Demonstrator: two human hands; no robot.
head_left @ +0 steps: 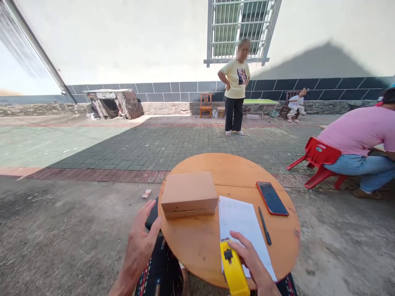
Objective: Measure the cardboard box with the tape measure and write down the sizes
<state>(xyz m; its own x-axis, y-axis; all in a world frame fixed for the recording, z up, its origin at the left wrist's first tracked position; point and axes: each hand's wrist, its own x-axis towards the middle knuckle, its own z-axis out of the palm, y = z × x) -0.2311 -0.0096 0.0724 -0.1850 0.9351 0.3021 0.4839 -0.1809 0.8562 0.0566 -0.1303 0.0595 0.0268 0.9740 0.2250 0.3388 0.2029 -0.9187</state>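
Note:
My right hand (251, 257) is closed around a yellow tape measure (234, 273), held over the lower part of a white sheet of paper (239, 211). Its case has a black button on top, and I see no blade drawn out. My left hand (142, 236) hovers at the table's left edge with thumb and fingers apart, holding nothing. Nearest to it is a closed brown cardboard box (189, 191), not touched by it. A black pen (264, 226) lies along the paper's right side, and a phone with a red case (272, 198) rests farther right.
Everything lies on a round wooden table (191, 250) over my knees. To the right, a person in pink (361, 127) sits on a red plastic chair (322, 152). Farther back stand a person in a yellow shirt (237, 82), a small wooden chair (205, 105) and a seated child (296, 102).

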